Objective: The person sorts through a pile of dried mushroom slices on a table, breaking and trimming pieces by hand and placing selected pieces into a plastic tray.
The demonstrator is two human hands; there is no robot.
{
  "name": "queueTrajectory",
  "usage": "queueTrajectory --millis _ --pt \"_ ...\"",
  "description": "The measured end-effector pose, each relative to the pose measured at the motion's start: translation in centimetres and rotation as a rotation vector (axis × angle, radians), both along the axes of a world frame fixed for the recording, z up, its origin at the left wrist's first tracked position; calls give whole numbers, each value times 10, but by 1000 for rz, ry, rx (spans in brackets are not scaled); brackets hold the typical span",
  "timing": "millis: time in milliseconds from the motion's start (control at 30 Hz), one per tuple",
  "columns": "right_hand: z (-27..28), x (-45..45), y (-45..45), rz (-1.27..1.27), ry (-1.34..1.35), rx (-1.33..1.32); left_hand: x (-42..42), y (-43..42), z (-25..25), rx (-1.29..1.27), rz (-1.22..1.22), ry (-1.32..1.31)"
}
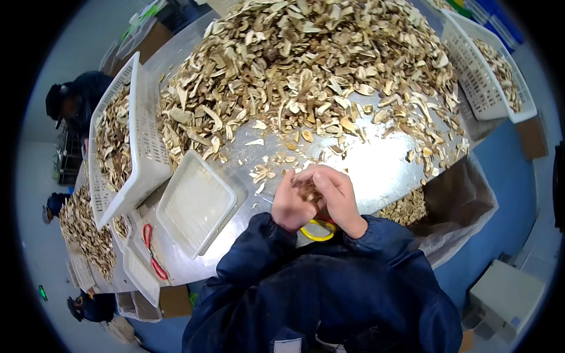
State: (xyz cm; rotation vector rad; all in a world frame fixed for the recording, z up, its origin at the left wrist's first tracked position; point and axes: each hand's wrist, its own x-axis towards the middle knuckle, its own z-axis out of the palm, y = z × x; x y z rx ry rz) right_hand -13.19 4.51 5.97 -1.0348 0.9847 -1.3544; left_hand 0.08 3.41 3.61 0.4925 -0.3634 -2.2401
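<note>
My left hand (289, 204) and my right hand (340, 199) are cupped together just over the front edge of the metal table (250, 203). Between the curled fingers lie brown mushroom pieces (307, 190), partly hidden and slightly blurred. Yellow-handled scissors (318, 231) show right below my hands; their blades are mostly covered. Beyond my fingertips a few loose slices lie on the metal, in front of a big heap of dried mushroom slices (329, 56).
Left of my hands are a shallow white tray (197, 203) and red-handled scissors (154, 253). White baskets of slices stand at left (147, 156) and right (471, 76). A plastic-lined box (462, 194) sits at the right table edge. Other people (85, 97) are at left.
</note>
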Motion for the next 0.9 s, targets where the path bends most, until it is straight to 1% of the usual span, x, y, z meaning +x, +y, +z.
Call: queueTrajectory --millis 33,67,100,167,200,233,267,300,333,400,433,500,567,600,633,667,700,733,767,800,900 --pt "2 3 -2 12 18 9 4 4 -1 47 25 31" --pt "7 5 -5 25 35 19 11 6 0 148 64 26" --pt "13 1 -10 -15 76 117 19 9 1 249 100 21" --pt "18 -3 -33 -39 307 -41 34 18 0 436 123 95" --pt "8 4 -45 -42 423 -99 42 24 0 520 107 171" --pt "-7 14 -56 -34 562 -223 47 29 1 595 85 282" --pt "-6 27 -64 82 660 -304 52 34 3 677 61 389" --pt "-30 42 -73 128 750 -480 56 39 4 762 35 489" --pt "-54 61 -78 167 770 -621 55 41 14 755 7 505" --pt "-57 83 -78 235 948 -775 54 42 28 670 -70 521" --pt "-59 81 -78 270 1015 -782 54 40 27 579 -123 604" --pt "-61 81 -78 360 1127 -799 54 34 35 640 -96 634" --pt "-58 52 -76 351 1149 -772 53 24 26 585 -14 438" --pt "-55 32 -71 351 1161 -758 50 16 19 596 15 416" --pt "-54 13 -62 337 1059 -619 48 9 13 607 45 394" --pt "-49 -10 -51 296 1166 -520 43 -1 6 656 59 449" --pt "-44 -32 -40 264 1274 -418 35 -12 9 653 68 437" --pt "-28 -55 -32 182 1255 -421 28 -23 12 650 76 425" --pt "-25 -81 -21 130 1255 -378 21 -29 -4 657 88 455" --pt "-25 -107 -11 65 1285 -323 15 -36 -19 664 100 484" --pt "-10 -156 4 -177 1448 -239 8 -42 -26 606 128 404"
